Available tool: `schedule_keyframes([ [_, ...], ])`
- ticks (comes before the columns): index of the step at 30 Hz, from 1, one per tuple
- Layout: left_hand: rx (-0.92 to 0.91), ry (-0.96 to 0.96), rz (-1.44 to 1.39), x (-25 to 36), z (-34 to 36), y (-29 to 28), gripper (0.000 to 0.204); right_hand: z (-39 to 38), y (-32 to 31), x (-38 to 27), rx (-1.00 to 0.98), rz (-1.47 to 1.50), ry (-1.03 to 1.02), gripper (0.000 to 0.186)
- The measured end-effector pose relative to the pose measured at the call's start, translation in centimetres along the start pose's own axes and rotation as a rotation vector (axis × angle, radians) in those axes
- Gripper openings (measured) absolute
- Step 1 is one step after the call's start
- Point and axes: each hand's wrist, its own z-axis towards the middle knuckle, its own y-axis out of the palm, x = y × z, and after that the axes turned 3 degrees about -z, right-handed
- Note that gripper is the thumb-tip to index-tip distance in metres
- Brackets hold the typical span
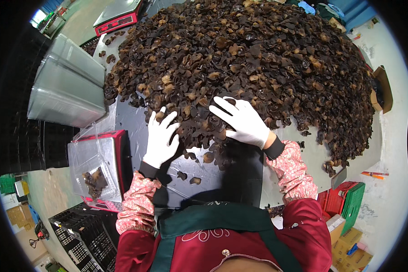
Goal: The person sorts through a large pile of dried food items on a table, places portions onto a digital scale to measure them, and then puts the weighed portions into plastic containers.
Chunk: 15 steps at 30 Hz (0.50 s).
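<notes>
A large heap of dark brown wood ear mushrooms [254, 59] covers most of the table. My left hand [160, 139], in a white glove, rests at the heap's near left edge with its fingers spread. My right hand [245, 121], gloved the same way, lies palm down over the near edge, fingers stretched out and touching the mushrooms. Left of my left arm, a red scale [121, 158] bears a clear plastic box [109, 152] with a small clump of mushrooms [95, 182] inside. A few loose mushrooms [195, 180] lie on the tabletop before me.
Stacked clear plastic boxes [68, 81] stand at the left, beyond the scale. Another red scale [118, 18] sits at the far left. Black crates [84, 235] are at the lower left. Red and green crates [352, 206] and cardboard boxes [351, 254] stand at the lower right.
</notes>
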Motion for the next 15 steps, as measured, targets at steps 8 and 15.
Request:
schedule_keyframes([
  [8, 0.022, -0.134, -0.04, 0.7, -7.5, -0.5, 0.032, -8.2, -0.3, -4.2, -0.154, 0.0, 0.32, 0.078],
  [15, 0.2, -0.22, -0.061, 1.5, -9.4, -1.7, 0.036, -4.6, -0.8, -6.9, 0.116, -0.167, 0.431, 0.063],
])
